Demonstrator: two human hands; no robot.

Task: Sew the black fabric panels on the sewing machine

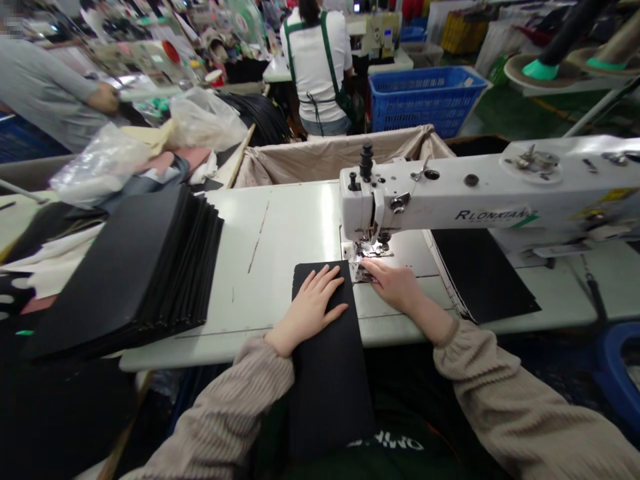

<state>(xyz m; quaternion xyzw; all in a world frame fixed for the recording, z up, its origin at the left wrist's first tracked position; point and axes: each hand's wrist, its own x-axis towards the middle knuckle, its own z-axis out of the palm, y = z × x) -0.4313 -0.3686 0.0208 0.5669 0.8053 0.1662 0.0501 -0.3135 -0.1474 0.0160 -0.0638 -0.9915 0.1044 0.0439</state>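
My left hand [319, 305] lies flat with spread fingers on a black rectangular panel [330, 380]. That panel rests on the sewing table [280, 227] and hangs over its front edge toward my lap. Beside the panel's right edge, my right hand [395, 283] reaches to the presser foot [373, 253] of a white sewing machine [430, 193]. Its fingertips are close together at the needle area; whatever they may pinch is too small to make out. Another black panel [485, 273] lies under the machine arm, to the right of my right hand.
A thick stack of black panels [130, 260] stands at the table's left. Behind it are plastic bags [100, 167] and fabric scraps. A cloth-lined bin [310, 160] borders the table's far edge. Further back are a blue crate [425, 97] and a person in a green apron [320, 67].
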